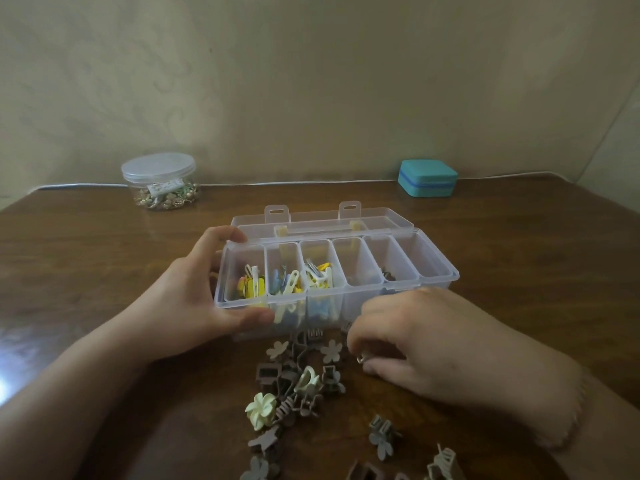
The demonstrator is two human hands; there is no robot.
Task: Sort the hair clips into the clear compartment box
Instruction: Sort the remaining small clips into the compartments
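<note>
The clear compartment box (436, 271) stands open in the middle of the table, lid laid back. Its three left compartments hold yellow, blue and white clips (254, 282); a brown clip (388, 273) lies in the fifth. My left hand (204, 299) grips the box's left end, thumb on the front wall and fingers on the far corner. A pile of brown and cream flower and claw hair clips (294, 382) lies in front of the box. My right hand (415, 344) hovers at the pile's right edge, fingers curled and pinching a small clip that shows only a metal glint.
A round clear jar (159, 181) of small gold pieces stands at the back left by the wall. A teal zip case (427, 178) sits at the back right. More loose clips (381, 438) lie near the front edge of the brown wooden table (86, 254).
</note>
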